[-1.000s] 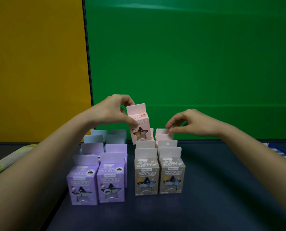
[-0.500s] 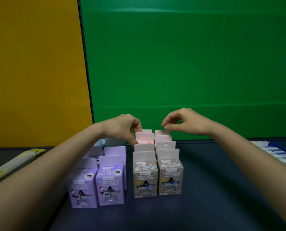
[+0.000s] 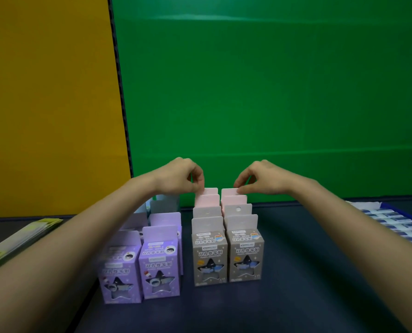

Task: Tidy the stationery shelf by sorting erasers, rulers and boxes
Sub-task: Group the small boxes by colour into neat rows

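Observation:
Small star-window boxes stand in rows on a dark shelf (image 3: 296,272). Purple boxes (image 3: 158,267) form the left rows, with pale blue boxes (image 3: 164,204) behind them. Grey boxes (image 3: 245,254) front the right rows, with pink boxes (image 3: 207,200) behind. My left hand (image 3: 181,176) pinches the tab of the rear left pink box (image 3: 211,191). My right hand (image 3: 260,177) pinches the tab of the rear right pink box (image 3: 229,192). Both pink boxes stand in their rows.
Yellow-green rulers (image 3: 20,239) lie flat at the left edge. A blue tray of white-and-blue erasers (image 3: 397,223) sits at the right edge. A yellow panel and a green panel form the back wall. Open dark shelf lies in front of the boxes.
My left hand has lowered the raised pink box into the back of the left row. My right hand has moved slightly left onto the neighbouring pink box's tab.

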The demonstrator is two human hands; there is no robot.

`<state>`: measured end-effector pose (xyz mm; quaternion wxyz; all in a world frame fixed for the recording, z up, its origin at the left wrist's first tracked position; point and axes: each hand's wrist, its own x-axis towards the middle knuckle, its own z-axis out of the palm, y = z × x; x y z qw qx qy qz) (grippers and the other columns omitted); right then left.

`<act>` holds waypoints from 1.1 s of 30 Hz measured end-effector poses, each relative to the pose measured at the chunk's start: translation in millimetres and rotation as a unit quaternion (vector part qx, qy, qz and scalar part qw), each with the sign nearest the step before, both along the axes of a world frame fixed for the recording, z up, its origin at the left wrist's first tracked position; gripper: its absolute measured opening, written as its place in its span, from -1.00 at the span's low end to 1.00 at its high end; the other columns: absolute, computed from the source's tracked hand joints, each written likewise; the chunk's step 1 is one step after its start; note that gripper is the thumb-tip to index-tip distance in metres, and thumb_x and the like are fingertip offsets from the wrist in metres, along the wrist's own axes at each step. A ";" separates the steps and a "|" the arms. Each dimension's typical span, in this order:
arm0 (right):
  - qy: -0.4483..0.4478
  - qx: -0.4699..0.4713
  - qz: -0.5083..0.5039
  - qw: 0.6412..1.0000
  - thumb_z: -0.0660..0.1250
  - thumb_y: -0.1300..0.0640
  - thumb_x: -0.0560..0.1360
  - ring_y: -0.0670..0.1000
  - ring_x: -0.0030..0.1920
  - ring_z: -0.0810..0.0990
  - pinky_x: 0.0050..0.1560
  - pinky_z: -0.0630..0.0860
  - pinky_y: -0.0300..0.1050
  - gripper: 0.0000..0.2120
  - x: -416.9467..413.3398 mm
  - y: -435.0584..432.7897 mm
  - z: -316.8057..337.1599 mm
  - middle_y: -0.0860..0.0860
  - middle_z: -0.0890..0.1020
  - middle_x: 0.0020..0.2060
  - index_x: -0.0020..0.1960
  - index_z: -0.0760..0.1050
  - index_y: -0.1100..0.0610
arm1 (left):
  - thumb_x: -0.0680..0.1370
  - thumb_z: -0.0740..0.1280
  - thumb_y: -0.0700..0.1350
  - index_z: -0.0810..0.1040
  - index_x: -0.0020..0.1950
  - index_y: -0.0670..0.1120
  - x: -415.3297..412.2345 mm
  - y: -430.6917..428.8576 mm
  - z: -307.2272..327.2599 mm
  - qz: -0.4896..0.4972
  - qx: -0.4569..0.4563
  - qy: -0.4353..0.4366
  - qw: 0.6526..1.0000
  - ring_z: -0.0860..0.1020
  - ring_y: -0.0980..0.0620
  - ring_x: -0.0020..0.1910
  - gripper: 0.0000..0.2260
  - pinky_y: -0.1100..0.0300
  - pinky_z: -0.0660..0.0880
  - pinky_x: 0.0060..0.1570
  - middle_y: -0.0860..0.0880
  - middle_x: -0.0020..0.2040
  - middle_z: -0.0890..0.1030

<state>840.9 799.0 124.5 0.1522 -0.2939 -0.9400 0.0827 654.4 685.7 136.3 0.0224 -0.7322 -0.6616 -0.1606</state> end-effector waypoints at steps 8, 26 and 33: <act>0.019 0.012 -0.009 1.000 0.43 0.17 0.40 -0.06 -0.14 0.58 0.05 0.50 -0.16 -0.85 -10.1 1.8 -6.4 0.10 0.71 -0.10 -0.05 0.66 0.17 | 0.48 0.35 -0.20 0.61 0.00 -0.22 -9.3 13.9 -12.5 0.027 -0.031 0.020 0.999 0.51 0.06 -0.21 -0.85 0.35 0.34 -0.31 -0.17 -0.04 0.67; 0.048 -0.008 0.036 0.998 0.45 0.02 0.36 -0.12 -0.23 0.55 -0.10 0.47 -0.22 -0.84 14.7 -15.5 6.4 -0.06 0.71 -0.13 -0.08 0.67 0.02 | 0.47 0.37 -0.12 0.65 -0.06 -0.15 -5.2 -8.6 -10.0 -0.030 0.013 -0.024 0.999 0.49 0.36 -0.37 -0.86 0.57 0.34 -0.32 0.00 -0.15 0.66; 0.035 -0.035 0.040 0.998 0.48 0.16 0.35 -0.31 -0.31 0.58 -0.06 0.50 -0.41 -0.84 8.2 -11.8 -6.5 0.02 0.72 -0.12 -0.08 0.67 0.16 | 0.44 0.40 -0.21 0.64 -0.05 -0.21 -6.3 -8.8 -11.7 -0.019 -0.027 -0.018 0.999 0.47 0.34 -0.44 -0.87 0.53 0.35 -0.38 -0.08 -0.21 0.64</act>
